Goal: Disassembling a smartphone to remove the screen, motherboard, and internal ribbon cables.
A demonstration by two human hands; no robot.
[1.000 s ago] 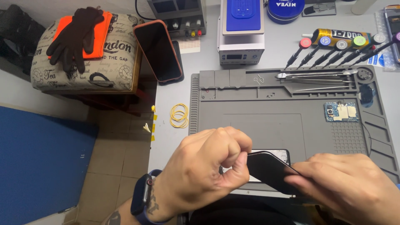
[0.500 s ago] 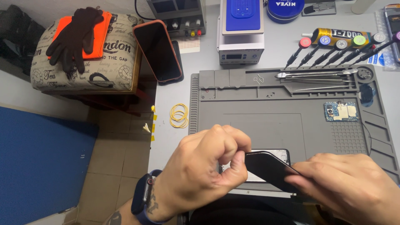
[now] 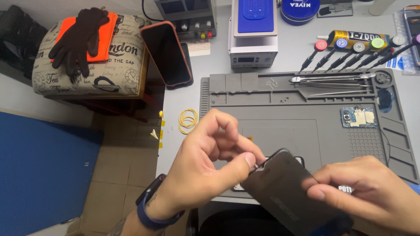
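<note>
Grey tabletop [image 3: 188,94] with repair mat [image 3: 306,118]; dark phone panel [image 3: 284,192] is pinched at its corner by left hand [image 3: 210,161], clamped by right hand [image 3: 372,192].

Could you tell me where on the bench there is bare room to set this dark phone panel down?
The grey mat is bare at its centre, between the yellow rubber bands and the small circuit board. The mat's top edge is crowded with tweezers and screwdrivers.

phone [image 3: 284,192] lower end cut off, right hand [image 3: 367,194] partly out of view
</note>
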